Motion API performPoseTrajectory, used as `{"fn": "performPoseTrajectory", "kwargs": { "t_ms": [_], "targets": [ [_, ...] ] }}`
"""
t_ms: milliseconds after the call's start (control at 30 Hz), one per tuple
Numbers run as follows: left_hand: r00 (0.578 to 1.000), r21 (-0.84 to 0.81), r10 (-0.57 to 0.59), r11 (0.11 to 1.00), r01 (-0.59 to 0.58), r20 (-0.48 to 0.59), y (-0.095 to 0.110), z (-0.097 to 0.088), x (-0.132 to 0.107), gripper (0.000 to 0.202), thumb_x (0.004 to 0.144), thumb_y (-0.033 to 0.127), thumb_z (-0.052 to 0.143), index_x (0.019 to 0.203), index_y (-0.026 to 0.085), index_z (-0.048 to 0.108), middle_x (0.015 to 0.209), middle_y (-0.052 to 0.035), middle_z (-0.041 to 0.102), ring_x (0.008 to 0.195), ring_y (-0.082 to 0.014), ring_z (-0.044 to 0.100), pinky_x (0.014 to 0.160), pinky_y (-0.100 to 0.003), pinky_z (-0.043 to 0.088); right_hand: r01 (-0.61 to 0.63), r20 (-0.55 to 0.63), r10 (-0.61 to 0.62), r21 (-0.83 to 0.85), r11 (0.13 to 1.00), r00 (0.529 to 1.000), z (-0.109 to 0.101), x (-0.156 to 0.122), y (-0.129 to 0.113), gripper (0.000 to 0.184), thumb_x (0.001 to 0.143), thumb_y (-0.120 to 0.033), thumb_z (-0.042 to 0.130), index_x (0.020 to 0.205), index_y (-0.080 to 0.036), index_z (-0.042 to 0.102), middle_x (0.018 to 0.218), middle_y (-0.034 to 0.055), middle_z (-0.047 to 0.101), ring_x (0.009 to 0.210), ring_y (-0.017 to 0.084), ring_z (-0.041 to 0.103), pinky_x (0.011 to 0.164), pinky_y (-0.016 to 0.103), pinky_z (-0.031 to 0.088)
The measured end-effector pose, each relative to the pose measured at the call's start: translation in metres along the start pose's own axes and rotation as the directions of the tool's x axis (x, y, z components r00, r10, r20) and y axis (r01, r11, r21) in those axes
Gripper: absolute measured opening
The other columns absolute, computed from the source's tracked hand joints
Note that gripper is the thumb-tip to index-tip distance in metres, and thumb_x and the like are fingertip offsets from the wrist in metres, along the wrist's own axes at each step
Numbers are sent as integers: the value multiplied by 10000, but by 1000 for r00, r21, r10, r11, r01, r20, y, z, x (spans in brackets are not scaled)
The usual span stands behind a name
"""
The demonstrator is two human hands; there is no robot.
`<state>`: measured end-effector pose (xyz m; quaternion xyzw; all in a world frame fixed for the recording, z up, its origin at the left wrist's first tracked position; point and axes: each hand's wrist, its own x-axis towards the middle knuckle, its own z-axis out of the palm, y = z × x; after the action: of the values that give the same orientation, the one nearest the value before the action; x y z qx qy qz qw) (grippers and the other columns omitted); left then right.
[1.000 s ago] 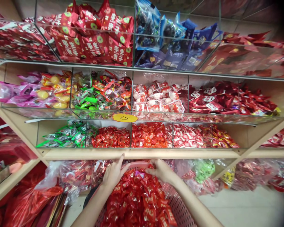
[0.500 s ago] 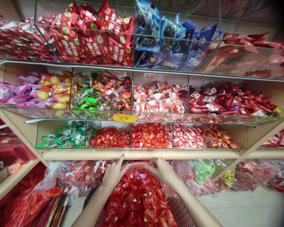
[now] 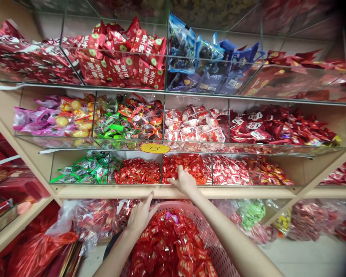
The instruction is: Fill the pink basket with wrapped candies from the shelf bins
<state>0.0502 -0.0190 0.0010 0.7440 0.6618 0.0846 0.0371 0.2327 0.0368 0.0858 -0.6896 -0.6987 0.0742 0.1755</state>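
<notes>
A pink perforated plastic basket [image 3: 213,234], heaped with red wrapped candies [image 3: 164,246], stands below the shelf edge. One purple-wrapped candy [image 3: 172,217] lies among them. At its far left rim, my left hand [image 3: 140,213] grips the basket, thumb on the inner side and index finger stretched forward; the other fingers are mostly hidden. My right hand [image 3: 185,180] reaches over the wooden ledge to the front of a bottom-row compartment of red candies [image 3: 187,161]. Its fingers are apart, with nothing visible in them.
Clear dividers split the shelves into compartments of wrapped sweets. A yellow tag [image 3: 155,147] marked 15 hangs above the bottom row. The wooden ledge [image 3: 103,191] crosses ahead of the basket. Bagged goods [image 3: 98,215] lie underneath, and red bags [image 3: 43,246] stand at left.
My right hand has left the basket's rim and moved up to the red candy compartment. My left hand stays at the rim. The view has shifted slightly upward.
</notes>
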Motion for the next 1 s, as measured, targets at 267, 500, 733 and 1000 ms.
{"fn": "performPoseTrajectory", "kwargs": {
  "t_ms": [267,500,733,1000],
  "targets": [
    [1000,-6,20,1000,-20,4,-3,1,1,572,831,541,244,1330,261,236,875,-95,652,812,-225,619,676,-277,418,42,-75,-22,277,960,997,-2,-2,9,300,722,-309,507,968,-206,368,686,-9,557,629,153,535,547,232,317],
    [1000,-6,26,1000,-25,8,-2,2,1,574,830,548,236,1327,260,239,860,-90,653,806,-227,620,665,-273,412,268,126,-344,406,874,931,-35,-66,34,257,706,-246,492,934,-211,380,680,-36,521,597,116,490,552,213,331],
    [1000,2,9,1000,-9,22,0,1,0,597,823,558,238,1336,252,216,840,-100,649,798,-227,618,661,-276,412,208,522,-136,-82,975,842,-28,-110,65,477,600,-104,550,1060,-177,448,833,79,606,787,212,558,592,255,327],
    [1000,-7,18,1000,-18,8,-2,5,0,597,829,550,233,1339,242,216,788,-85,648,775,-221,623,666,-271,413,274,281,-237,-101,956,930,-40,-75,38,294,751,-291,509,1029,-193,500,860,82,613,824,212,558,644,264,332]
  ]
}}
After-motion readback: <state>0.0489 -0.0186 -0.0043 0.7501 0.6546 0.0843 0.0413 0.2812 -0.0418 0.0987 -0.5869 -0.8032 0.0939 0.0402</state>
